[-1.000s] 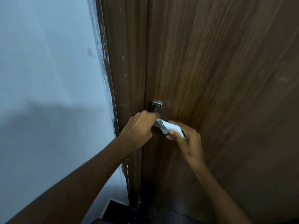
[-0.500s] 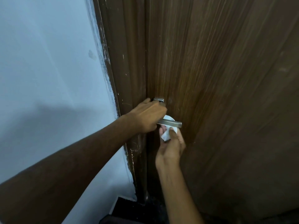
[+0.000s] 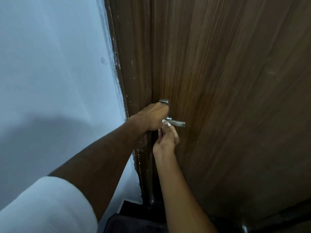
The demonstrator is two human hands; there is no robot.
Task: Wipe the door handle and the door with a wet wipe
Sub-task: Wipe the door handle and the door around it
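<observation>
A dark brown wooden door point(image 3: 227, 98) fills the right of the view. Its metal lever handle point(image 3: 176, 123) points right, with the square base plate point(image 3: 164, 102) above. My left hand point(image 3: 151, 117) is closed around the inner end of the handle near the base. My right hand point(image 3: 166, 138) comes up from below and pinches a white wet wipe point(image 3: 165, 122) against the lever's inner part. Most of the wipe is hidden between the two hands.
The brown door frame point(image 3: 134, 81) runs down left of the door, beside a pale blue wall point(image 3: 50, 73). A dark floor strip point(image 3: 134, 214) shows at the bottom.
My right hand has slid the wipe left along the lever toward my left hand. More of the lever's free end is bare. My left hand stays on the handle.
</observation>
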